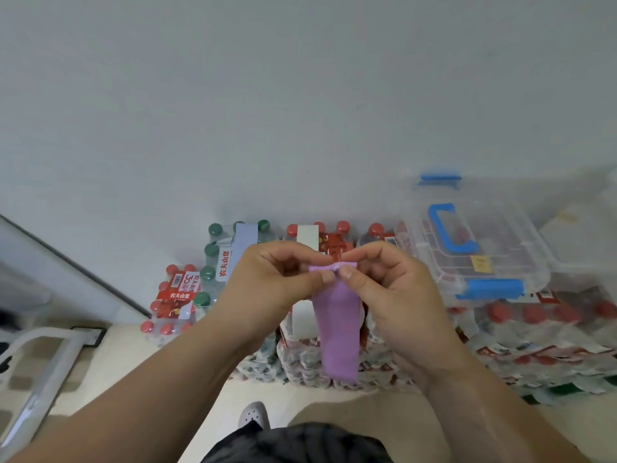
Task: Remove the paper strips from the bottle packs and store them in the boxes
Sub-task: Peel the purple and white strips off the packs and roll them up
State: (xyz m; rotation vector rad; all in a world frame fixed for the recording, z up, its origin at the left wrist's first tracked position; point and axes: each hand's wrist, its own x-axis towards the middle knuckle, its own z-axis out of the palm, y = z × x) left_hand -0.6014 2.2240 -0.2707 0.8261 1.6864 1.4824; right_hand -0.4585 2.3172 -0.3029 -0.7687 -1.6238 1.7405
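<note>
A purple paper strip [339,329] hangs in front of me, above the stacked bottle packs. My left hand [270,282] and my right hand [390,289] both pinch its top end, thumbs close together. A pale blue strip [245,237] lies on the green-capped pack [210,272] behind my left hand. A white strip [307,237] lies on the red-capped pack [337,240] in the middle. A clear plastic box [474,248] with blue handle and latches, lid on, rests on packs at the right.
More red-capped packs [547,332] are stacked under the box at the right. A lower red-capped pack [173,299] stands at the left by a grey wall. A pale metal frame [43,359] stands at the far left. My shoe [253,414] is on the floor below.
</note>
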